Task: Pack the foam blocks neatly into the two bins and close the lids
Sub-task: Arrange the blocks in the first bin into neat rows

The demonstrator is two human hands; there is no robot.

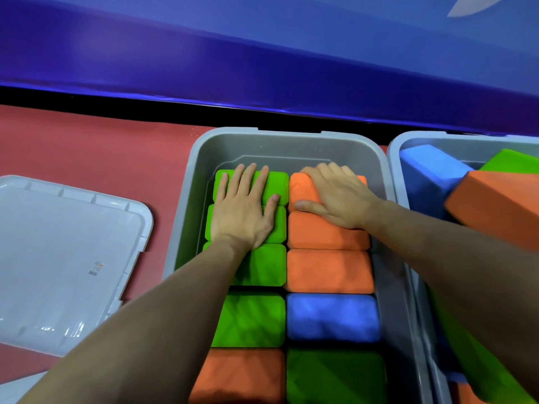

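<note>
We're seating the far row in the centre bin (186, 199). Left hand (243, 212) lies flat, fingers spread, palm pressing the far green blocks (275, 182). Right hand (335, 199) has its fingers curled over the far edge of the far orange block (300, 186), thumb along its near side, apparently pushing it down into place.

To do this well, in our view:
- press straight down and even, both columns together, so neither side pops the other up
- work that orange block level with its neighbours; it looks slightly raised at the far end
- keep the tops below the rim, otherwise the lid won't seat
- a gap shows between the far row and the far wall; leave it or slide the rows back as one, not block by block

Blocks: soft foam, rounded corners, matte and slightly dimpled. They sit in two tidy columns in the centre bin: left column green with an orange one nearest, right column orange, then a blue block (332, 317), then green nearest.

The grey lid (58, 258) lies on the red worktop (87, 147), left of the bin and apart from it.

The right bin (393, 158) touches the centre one and isn't packed yet: blue, orange and green blocks lie tilted and jumbled in it.
</note>
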